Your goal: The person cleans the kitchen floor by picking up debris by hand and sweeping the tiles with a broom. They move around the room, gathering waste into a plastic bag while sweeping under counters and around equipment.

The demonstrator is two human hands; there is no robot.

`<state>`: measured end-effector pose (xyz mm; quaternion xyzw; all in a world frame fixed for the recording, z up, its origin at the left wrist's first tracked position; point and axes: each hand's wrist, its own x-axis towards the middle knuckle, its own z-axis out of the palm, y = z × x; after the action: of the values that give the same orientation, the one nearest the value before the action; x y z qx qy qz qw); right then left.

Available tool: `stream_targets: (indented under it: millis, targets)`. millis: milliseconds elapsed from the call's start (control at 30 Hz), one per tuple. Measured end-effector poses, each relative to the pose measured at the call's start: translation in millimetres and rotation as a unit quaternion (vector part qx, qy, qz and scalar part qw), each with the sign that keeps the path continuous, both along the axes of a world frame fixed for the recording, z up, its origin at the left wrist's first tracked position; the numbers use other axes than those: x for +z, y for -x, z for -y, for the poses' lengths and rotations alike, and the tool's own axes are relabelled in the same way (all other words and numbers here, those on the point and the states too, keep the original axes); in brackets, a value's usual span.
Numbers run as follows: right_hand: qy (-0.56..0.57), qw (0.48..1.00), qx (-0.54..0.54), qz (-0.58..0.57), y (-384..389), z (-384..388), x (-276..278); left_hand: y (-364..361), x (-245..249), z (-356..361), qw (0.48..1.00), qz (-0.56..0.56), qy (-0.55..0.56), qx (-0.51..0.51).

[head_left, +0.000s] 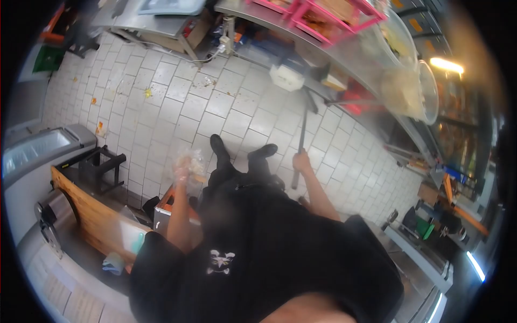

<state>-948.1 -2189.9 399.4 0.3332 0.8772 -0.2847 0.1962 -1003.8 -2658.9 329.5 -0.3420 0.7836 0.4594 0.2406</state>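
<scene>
My right hand (301,160) is wrapped round the dark handle of a long-handled floor tool (303,129). The tool slopes away from me over the tiles, and its dark far end is close to the foot of the steel table. I cannot make out the kind of head. On the other side, my left hand (183,168) is raised above the floor with clear, glove-like plastic over it. Crumpled clear plastic (196,160) bunches at its fingers, which look closed, though blurred. Just below it is a small brownish piece (200,178) that I cannot identify.
Food scraps (148,92) dot the tiled floor (167,107). Ahead, a steel table (334,54) carries pink crates (328,21) and large clear tubs (412,91); a white container (287,77) is beneath it. A wooden-edged counter (91,210) and a glass-topped freezer (43,151) flank my left.
</scene>
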Motion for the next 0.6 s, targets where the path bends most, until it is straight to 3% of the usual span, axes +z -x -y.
stream_targets:
  millis: [67, 167, 233, 333, 500, 567, 600]
  targets:
    - [0.14, 0.976, -0.153, 0.074, 46.6, 43.1, 11.3, -4.1, -1.7, 22.0, 0.997, -0.038, -0.043, 0.059]
    - [0.179, 0.979, -0.076, 0.064, 54.8, 95.2, -0.3, -14.4, -13.8, 54.2, 0.99, -0.009, -0.04, 0.133]
    - [0.197, 0.973, -0.077, 0.09, 69.7, 147.4, 39.9, -21.0, -28.1, 68.5, 0.982, 0.009, -0.041, 0.184]
    - [0.324, 0.935, -0.104, 0.103, 113.9, 214.4, 85.9, -26.1, -60.8, 89.9, 0.983, -0.007, -0.049, 0.175]
    - [0.411, 0.894, -0.072, 0.165, 181.8, 245.2, 95.0, 9.5, -65.5, 96.9, 0.993, -0.013, -0.069, 0.094]
    - [0.5, 0.831, -0.179, 0.165, 180.9, 231.1, 105.8, 12.6, -74.5, 102.2, 0.992, -0.03, -0.084, 0.085]
    - [0.507, 0.825, -0.182, 0.169, 174.2, 220.3, 109.1, 17.3, -73.2, 103.8, 0.995, -0.047, -0.051, 0.074]
